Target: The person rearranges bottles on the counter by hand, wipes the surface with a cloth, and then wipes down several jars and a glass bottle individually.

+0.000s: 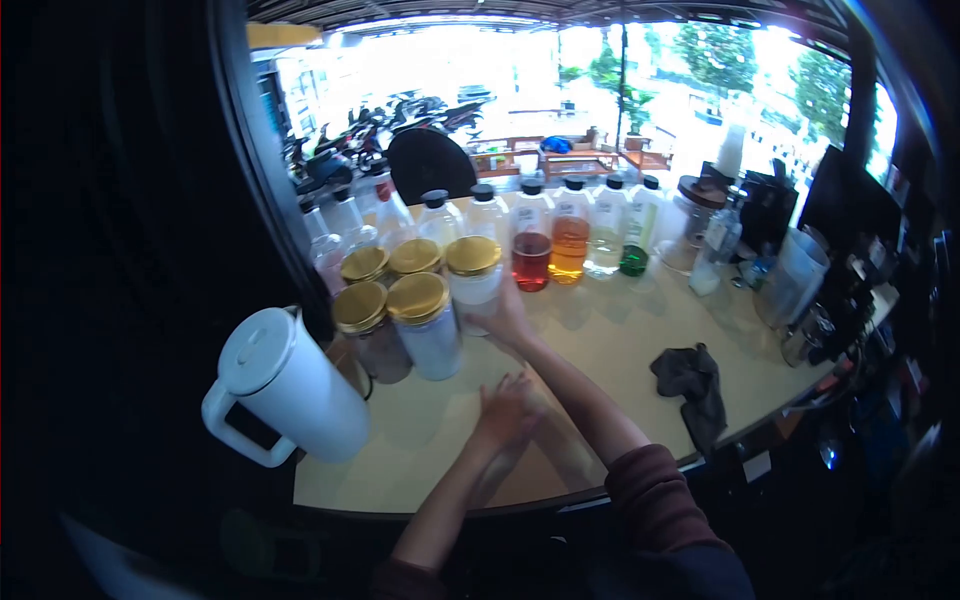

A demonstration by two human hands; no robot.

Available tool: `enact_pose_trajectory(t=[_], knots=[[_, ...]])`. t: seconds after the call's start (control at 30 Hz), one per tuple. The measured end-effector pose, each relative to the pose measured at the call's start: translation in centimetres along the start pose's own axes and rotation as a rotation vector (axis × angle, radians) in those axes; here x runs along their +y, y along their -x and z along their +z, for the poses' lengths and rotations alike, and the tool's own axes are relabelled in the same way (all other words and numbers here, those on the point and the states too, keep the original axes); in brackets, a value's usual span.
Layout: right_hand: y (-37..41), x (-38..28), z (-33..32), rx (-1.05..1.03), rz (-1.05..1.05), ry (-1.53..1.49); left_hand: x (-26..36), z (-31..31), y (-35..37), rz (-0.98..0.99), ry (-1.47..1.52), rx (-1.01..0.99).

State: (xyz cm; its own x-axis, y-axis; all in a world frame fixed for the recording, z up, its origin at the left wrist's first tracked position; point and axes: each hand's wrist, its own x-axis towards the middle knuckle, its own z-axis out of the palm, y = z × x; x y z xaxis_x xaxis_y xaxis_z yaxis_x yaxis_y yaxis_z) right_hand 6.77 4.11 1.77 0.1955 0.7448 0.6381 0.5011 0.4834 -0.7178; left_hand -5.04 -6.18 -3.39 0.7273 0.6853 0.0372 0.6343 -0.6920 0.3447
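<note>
Head view: the right hand (pixel 506 322) closes its grip on a gold-lidded jar (pixel 473 257) beside the neighbouring jars (pixel 418 300) on the desk (pixel 600 335). The left hand (pixel 507 408) lies flat with its fingers spread. Keeping the jar upright and clear of the others looks wise.

A cluster of lidded jars (pixel 415 300) is set on the counter (pixel 600 340), with a pitcher (pixel 290 385) placed to its left. A row of bottles (pixel 570 235) is lined up behind the jars. A cloth (pixel 695 385) is laid to the right, near the counter's front edge.
</note>
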Motion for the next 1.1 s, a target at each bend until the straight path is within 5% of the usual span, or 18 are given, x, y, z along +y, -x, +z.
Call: enact_pose_trajectory(t=[0.07, 0.23, 0.33, 0.4, 0.53, 0.63, 0.67, 0.73, 0.8, 0.9, 1.0, 1.07, 1.1], knots=[[2.1, -1.0, -1.6, 0.061, -0.046, 0.266, -0.1, -0.1, 0.1, 0.015, 0.024, 0.009], [9.3, -6.9, -11.0, -0.307, -0.128, 0.251, 0.8, -2.4, 0.1, -0.010, 0.099, -0.045], [12.9, -8.4, -17.5, -0.355, 0.051, 0.301, 4.1, -5.6, -0.7, -0.099, 0.129, -0.094], [14.4, -9.3, -21.9, -0.283, 0.143, 0.367, 6.2, -5.0, -2.4, 0.007, 0.057, 0.024], [17.7, -7.4, -28.1, 0.156, -0.080, 0.807, 13.5, -2.7, -6.1, 0.336, 0.228, 0.108], [21.6, -5.1, -31.5, 0.143, -0.027, 1.092, 18.2, 0.4, -8.4, 0.443, 0.351, 0.040], [22.1, -4.6, -33.1, 0.145, -0.025, 1.102, 19.4, 1.3, -9.2, 0.470, 0.407, -0.020], [22.6, -3.5, -36.6, -0.027, 0.357, 0.639, 21.0, 2.6, -10.9, 0.497, 0.412, -0.011], [22.0, -4.8, -39.3, 0.062, 0.340, 0.597, 22.5, 3.2, -12.7, 0.505, 0.562, 0.015], [20.3, -5.9, -42.5, 0.481, 0.283, 0.261, 24.7, 3.2, -16.2, 0.440, 0.675, 0.074], [19.9, -4.4, -44.4, 0.390, 0.190, 0.420, 26.5, 3.8, -20.3, 0.347, 0.801, 0.151], [20.9, -0.7, -44.0, 0.229, 0.311, 0.352, 27.4, 4.7, -23.3, 0.299, 0.927, 0.213], [21.2, 0.6, -43.7, 0.144, 0.148, 0.414, 28.0, 5.2, -24.8, 0.293, 0.921, 0.215]])
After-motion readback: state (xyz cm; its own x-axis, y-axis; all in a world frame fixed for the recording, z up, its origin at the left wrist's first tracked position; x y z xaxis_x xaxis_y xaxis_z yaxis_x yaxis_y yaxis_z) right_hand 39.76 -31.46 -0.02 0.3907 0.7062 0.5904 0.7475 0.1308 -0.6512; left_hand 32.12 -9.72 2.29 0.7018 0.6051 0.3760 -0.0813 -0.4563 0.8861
